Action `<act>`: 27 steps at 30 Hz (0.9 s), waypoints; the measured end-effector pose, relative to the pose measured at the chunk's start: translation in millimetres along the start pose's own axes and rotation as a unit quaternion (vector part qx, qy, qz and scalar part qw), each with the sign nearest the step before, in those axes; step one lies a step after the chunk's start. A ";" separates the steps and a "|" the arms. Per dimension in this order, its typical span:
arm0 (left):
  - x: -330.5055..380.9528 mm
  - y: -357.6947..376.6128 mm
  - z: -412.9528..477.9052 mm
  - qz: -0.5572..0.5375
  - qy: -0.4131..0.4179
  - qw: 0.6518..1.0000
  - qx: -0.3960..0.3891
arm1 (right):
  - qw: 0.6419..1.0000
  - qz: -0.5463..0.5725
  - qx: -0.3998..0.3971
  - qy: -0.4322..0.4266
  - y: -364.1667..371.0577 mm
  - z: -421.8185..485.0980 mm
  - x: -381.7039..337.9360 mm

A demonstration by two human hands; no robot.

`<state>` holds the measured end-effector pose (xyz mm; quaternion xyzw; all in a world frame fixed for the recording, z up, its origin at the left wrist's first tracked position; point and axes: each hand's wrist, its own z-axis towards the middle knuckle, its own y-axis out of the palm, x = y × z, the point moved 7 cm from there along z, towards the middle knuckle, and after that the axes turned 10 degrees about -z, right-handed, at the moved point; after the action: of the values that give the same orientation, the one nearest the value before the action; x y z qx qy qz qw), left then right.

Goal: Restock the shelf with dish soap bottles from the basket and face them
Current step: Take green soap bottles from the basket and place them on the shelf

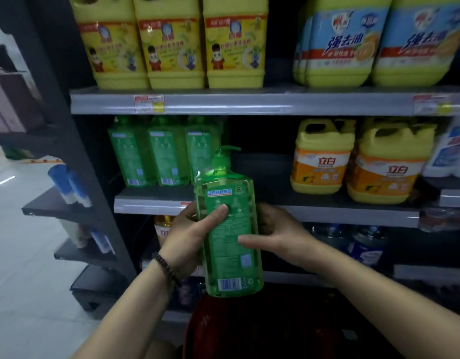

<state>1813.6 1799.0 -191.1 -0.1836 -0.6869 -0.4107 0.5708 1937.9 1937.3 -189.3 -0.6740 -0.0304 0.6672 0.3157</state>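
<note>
Left hand [187, 237] grips the green pump bottle [231, 229] from its side, thumb flat across the label, fingers wrapped out of sight behind. Right hand [278, 234] holds the opposite side, thumb laid on the label; its fingers are hidden behind the bottle.

- Position: bottle upright, leaning slightly, in the air just in front of the middle shelf [151, 203] and overlapping its front lip. Not yet set down.
- On the middle shelf: three matching green bottles [166, 154] at the left end, yellow jugs [319, 161] toward the right end, and a dark open gap between them.
- Below the middle shelf, nearest the person: red basket [223, 327], dim, contents unreadable.

Step, as I judge it: one bottle is out of the basket and on its way to placement. The side towards the camera carries fine print and a barcode, so it is likely the back. Next move probably calls for turning the bottle about its upright axis, lifting it over the lip, and seating it in the gap beside the green row, flush with the front edge.

Materials: translucent green plastic, smooth and glossy, flat-faced with rounded shoulders, pump spout on top; thin paper-like label. Shelf edge is a grey strip with a price tag.
</note>
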 end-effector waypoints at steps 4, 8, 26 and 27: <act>8.7 11.8 33.8 0.041 -0.032 0.999 -0.013 | 0.994 0.062 0.086 0.015 -4.5 12.1 -0.4; 3.9 1.5 81.0 0.050 -0.052 0.997 0.028 | 0.986 0.139 0.079 0.043 -17.4 37.7 2.3; 6.4 -3.5 173.7 0.194 0.024 0.981 -0.001 | 0.969 0.117 0.218 0.008 -84.8 214.9 65.9; 3.3 -3.7 178.7 0.203 0.021 0.979 -0.001 | 0.972 0.099 0.213 -0.001 -86.2 222.6 68.5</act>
<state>1696.8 1934.3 -191.3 -0.3109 -0.6230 -0.2909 0.6562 1773.6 2123.6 -189.4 -0.5903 0.1793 0.6867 0.3844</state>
